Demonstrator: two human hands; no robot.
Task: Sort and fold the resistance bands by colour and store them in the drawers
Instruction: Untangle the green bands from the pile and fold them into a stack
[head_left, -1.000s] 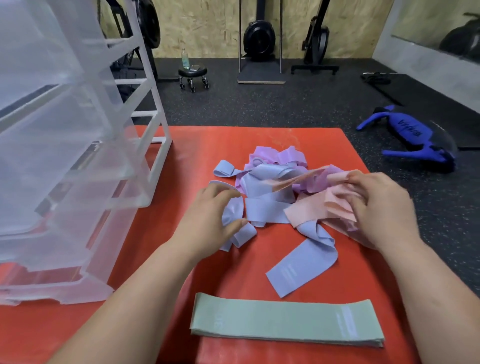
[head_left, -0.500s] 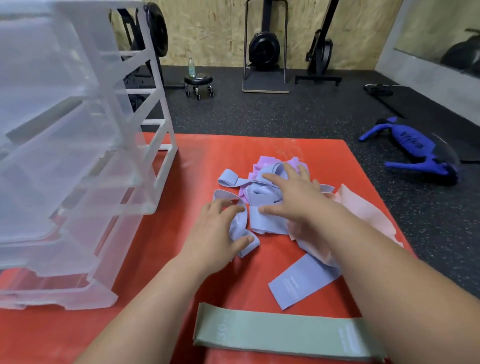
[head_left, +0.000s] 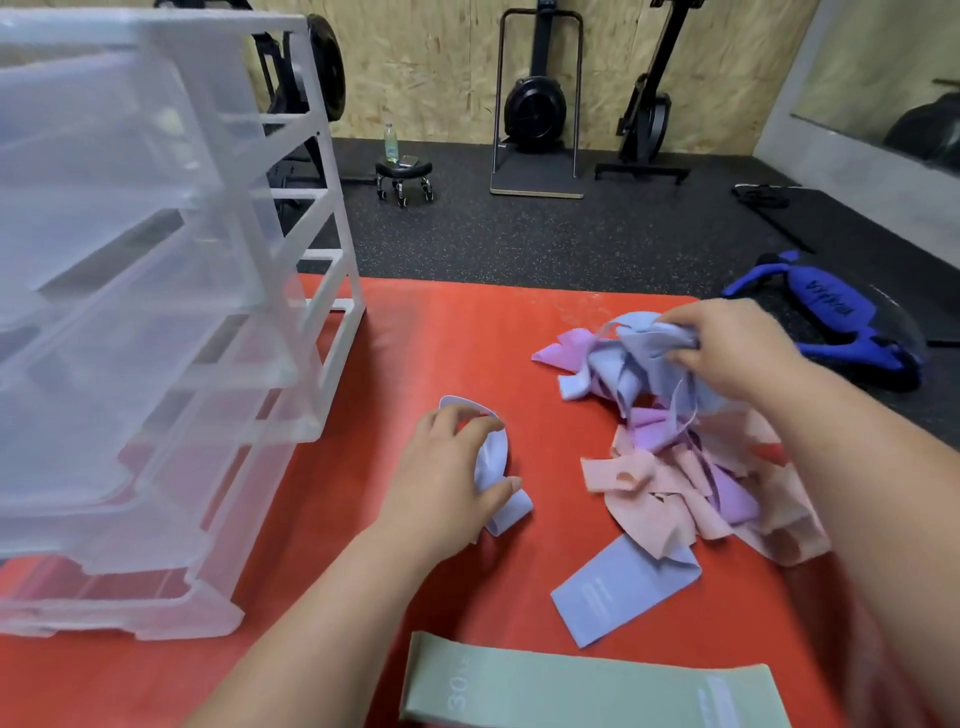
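Speckled black floor (head_left: 545, 239), chipboard wall (head_left: 441, 62)

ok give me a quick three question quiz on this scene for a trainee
1. What number is printed on the green band?
2. True or false: the right hand grips blue bands above the pile.
3. The left hand grips a band of which colour? A pink, B blue, C green.

Key: 1. 30. 2. True. 3. B.
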